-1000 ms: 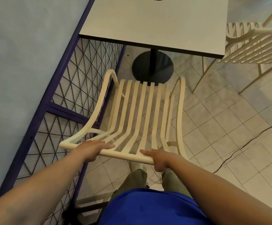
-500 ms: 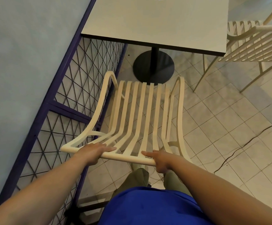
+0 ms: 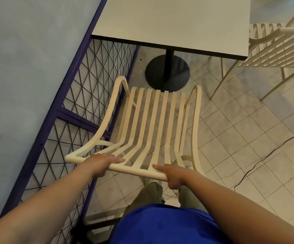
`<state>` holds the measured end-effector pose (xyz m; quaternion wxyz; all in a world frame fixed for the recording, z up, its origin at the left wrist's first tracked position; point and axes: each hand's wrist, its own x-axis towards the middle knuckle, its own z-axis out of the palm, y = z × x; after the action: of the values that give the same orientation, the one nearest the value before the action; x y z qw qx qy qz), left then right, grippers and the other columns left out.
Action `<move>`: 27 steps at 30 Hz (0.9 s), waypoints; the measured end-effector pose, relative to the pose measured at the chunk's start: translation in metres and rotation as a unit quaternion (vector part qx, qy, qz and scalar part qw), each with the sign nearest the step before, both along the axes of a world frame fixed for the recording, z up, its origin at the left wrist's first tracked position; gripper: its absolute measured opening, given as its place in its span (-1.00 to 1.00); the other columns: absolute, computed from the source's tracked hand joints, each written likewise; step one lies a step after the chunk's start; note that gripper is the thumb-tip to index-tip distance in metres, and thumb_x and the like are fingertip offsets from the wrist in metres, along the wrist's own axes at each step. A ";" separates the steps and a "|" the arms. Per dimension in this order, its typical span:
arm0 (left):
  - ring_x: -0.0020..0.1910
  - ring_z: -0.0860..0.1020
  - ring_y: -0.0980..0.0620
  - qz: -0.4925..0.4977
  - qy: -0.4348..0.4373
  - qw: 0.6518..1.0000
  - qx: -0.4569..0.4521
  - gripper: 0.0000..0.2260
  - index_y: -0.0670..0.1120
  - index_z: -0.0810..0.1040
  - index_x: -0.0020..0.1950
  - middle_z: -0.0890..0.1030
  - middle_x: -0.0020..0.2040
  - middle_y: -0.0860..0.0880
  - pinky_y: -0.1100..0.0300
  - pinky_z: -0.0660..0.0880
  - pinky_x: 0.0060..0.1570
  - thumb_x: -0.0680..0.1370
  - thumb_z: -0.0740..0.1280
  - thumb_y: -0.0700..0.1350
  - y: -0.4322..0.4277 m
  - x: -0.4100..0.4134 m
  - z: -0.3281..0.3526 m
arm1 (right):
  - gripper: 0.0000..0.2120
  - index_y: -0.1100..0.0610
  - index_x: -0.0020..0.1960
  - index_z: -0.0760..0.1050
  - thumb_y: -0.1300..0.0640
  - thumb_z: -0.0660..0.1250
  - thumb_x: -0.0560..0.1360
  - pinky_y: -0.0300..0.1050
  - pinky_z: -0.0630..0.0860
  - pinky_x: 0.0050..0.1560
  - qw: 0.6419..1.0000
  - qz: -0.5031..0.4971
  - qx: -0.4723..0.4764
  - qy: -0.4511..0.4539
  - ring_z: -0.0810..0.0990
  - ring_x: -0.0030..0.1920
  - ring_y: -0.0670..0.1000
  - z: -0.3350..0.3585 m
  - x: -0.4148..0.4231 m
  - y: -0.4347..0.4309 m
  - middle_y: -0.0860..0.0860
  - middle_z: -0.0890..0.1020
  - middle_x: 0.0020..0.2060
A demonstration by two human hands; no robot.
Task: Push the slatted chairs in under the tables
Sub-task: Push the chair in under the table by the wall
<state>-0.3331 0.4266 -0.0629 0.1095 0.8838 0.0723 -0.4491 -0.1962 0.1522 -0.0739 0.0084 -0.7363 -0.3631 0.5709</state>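
Both hands, left (image 3: 101,162) and right (image 3: 173,175), grip the chair (image 3: 153,124) top rail. Its seat sits short of the table (image 3: 169,22); the push remains

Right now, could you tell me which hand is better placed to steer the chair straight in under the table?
Probably the right hand: it wraps the cream slatted chair's top rail near its end, on the open floor side. The left hand lies flatter on the rail, beside the purple mesh fence.
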 end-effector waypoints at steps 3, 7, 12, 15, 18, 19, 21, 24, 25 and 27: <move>0.22 0.46 0.07 0.000 0.011 1.000 -0.019 -0.22 0.43 0.06 0.54 0.45 0.32 0.14 0.12 0.48 0.07 0.56 0.29 -0.25 0.005 -0.001 -0.002 | -0.08 -0.20 0.61 -0.08 0.26 0.36 0.49 0.09 0.46 0.29 1.000 -0.004 -0.008 -0.002 0.47 0.25 0.14 0.000 -0.002 0.000 0.08 0.42 0.35; 0.42 0.38 0.01 -0.009 0.053 0.997 -0.054 -0.18 0.45 0.03 0.54 0.35 0.48 0.13 0.07 0.45 0.26 0.54 0.31 -0.25 0.017 0.003 0.003 | -0.09 -0.22 0.61 -0.07 0.21 0.38 0.48 0.09 0.46 0.29 1.000 -0.010 -0.016 0.004 0.47 0.23 0.13 -0.001 -0.003 0.003 0.06 0.42 0.33; 0.43 0.38 -0.02 -0.007 0.065 0.997 -0.042 -0.14 0.49 0.01 0.52 0.30 0.54 0.10 -0.01 0.46 0.32 0.53 0.31 -0.27 0.020 0.005 -0.002 | -0.12 -0.23 0.60 -0.03 0.07 0.42 0.49 0.11 0.38 0.36 0.999 -0.029 -0.033 0.014 0.42 0.30 0.13 -0.003 0.000 0.005 0.03 0.40 0.36; 0.45 0.36 -0.03 -0.014 0.063 0.997 -0.034 -0.13 0.48 0.01 0.53 0.26 0.57 0.09 -0.01 0.45 0.31 0.53 0.30 -0.29 0.017 0.005 -0.005 | -0.13 -0.25 0.60 0.00 0.09 0.43 0.48 0.13 0.38 0.37 0.998 -0.046 -0.033 0.014 0.42 0.32 0.12 -0.005 -0.003 0.008 0.02 0.39 0.38; 0.48 0.34 -0.02 -0.012 0.066 0.997 -0.023 -0.12 0.49 -0.01 0.52 0.19 0.61 0.11 0.00 0.46 0.31 0.53 0.31 -0.30 0.017 0.006 -0.006 | -0.12 -0.26 0.59 -0.01 0.16 0.41 0.48 0.12 0.44 0.32 0.998 -0.055 -0.028 0.015 0.46 0.28 0.11 -0.008 -0.004 0.008 0.03 0.41 0.37; 0.48 0.33 -0.02 -0.010 0.064 0.998 -0.017 -0.11 0.50 -0.01 0.52 0.18 0.61 0.12 0.00 0.47 0.30 0.52 0.31 -0.30 0.016 0.006 -0.005 | -0.12 -0.27 0.59 -0.01 0.17 0.41 0.48 0.11 0.46 0.30 0.998 -0.054 -0.026 0.013 0.47 0.27 0.12 -0.009 -0.004 0.007 0.04 0.42 0.37; 0.50 0.31 -0.02 -0.009 0.064 0.998 -0.006 -0.11 0.51 -0.01 0.51 0.17 0.61 0.13 -0.01 0.47 0.30 0.52 0.31 -0.31 0.012 0.006 -0.003 | -0.12 -0.26 0.59 -0.03 0.17 0.40 0.49 0.12 0.46 0.29 0.999 -0.041 -0.024 0.010 0.47 0.27 0.13 -0.009 -0.003 0.006 0.05 0.42 0.37; 0.50 0.32 -0.02 0.003 0.067 0.998 -0.003 -0.10 0.51 0.00 0.51 0.17 0.62 0.14 0.00 0.49 0.28 0.52 0.29 -0.32 0.009 0.006 -0.002 | -0.11 -0.26 0.59 -0.04 0.16 0.40 0.49 0.14 0.46 0.30 0.999 -0.037 -0.018 0.016 0.46 0.30 0.16 -0.012 -0.002 0.004 0.06 0.39 0.39; 0.49 0.33 -0.03 0.003 0.068 0.998 -0.003 -0.11 0.51 0.00 0.50 0.18 0.61 0.14 0.00 0.50 0.27 0.52 0.29 -0.32 0.009 0.006 -0.002 | -0.11 -0.26 0.59 -0.05 0.16 0.40 0.49 0.14 0.46 0.30 0.999 -0.034 -0.017 0.019 0.46 0.30 0.16 -0.013 -0.001 0.005 0.06 0.39 0.39; 0.48 0.34 -0.03 0.001 0.074 0.997 -0.001 -0.11 0.51 0.01 0.51 0.18 0.61 0.13 -0.01 0.50 0.26 0.52 0.30 -0.31 0.012 0.006 -0.002 | -0.10 -0.24 0.60 -0.06 0.15 0.40 0.49 0.13 0.46 0.30 0.999 -0.032 -0.021 0.026 0.46 0.30 0.16 -0.015 0.001 0.008 0.06 0.39 0.40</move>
<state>-0.3270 0.4385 -0.0647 0.1051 0.8481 0.0811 -0.5130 -0.1953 0.1604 -0.0893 0.0207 -0.7323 -0.3267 0.5972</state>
